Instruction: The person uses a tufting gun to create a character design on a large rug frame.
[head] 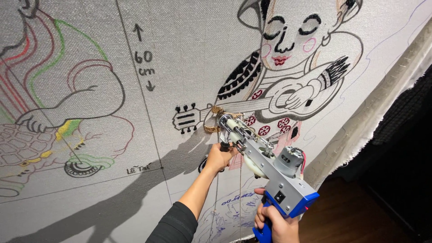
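1. The grey metal tufting gun with a blue pistol handle [270, 166] lies slantwise: its long axis runs from the handle, near and low on the right, up and to the left to its needle tip, which touches the stretched white backing cloth with a drawn guitar player [189, 49] just beside a small patch of tan looped yarn [216, 118] on the guitar neck.
2. The left hand [219, 157] is nearer the tip. Its fingers are closed around the black front grip just below the gun's nose.
3. The right hand [276, 225] is nearest the viewer, fingers wrapped tight around the blue handle; whether a finger presses the trigger I cannot tell.
4. A thin strand of yarn [240, 198] hangs straight down between the two hands, close to the cloth.
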